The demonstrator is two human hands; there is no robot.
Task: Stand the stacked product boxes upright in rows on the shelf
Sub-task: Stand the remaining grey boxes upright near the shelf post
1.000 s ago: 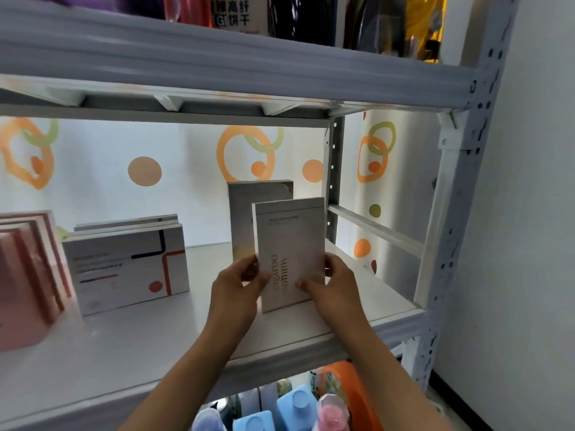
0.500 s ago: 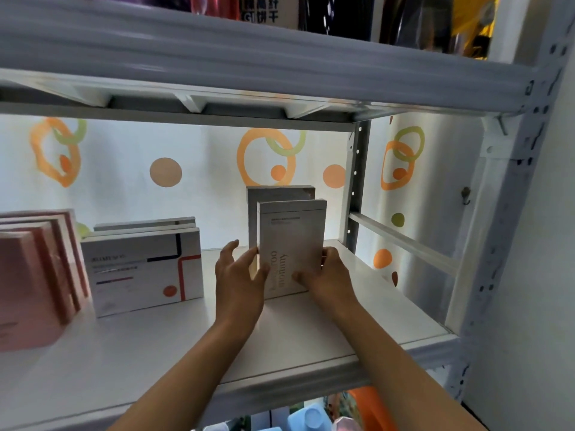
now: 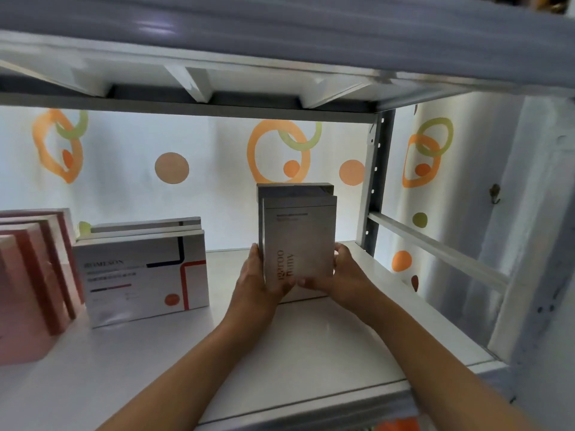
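White shelf board is pressed from above by the grey box, held upright between the left hand and right hand, fingers curled round its lower edges, and should be slid squarely against the box behind before release.

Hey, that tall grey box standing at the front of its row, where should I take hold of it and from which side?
Grip the front grey box by its two narrow vertical edges, low down, coming from the open front of the shelf. It stands upright right against another grey box behind, so only the side edges are free. The left hand and right hand hold it so.
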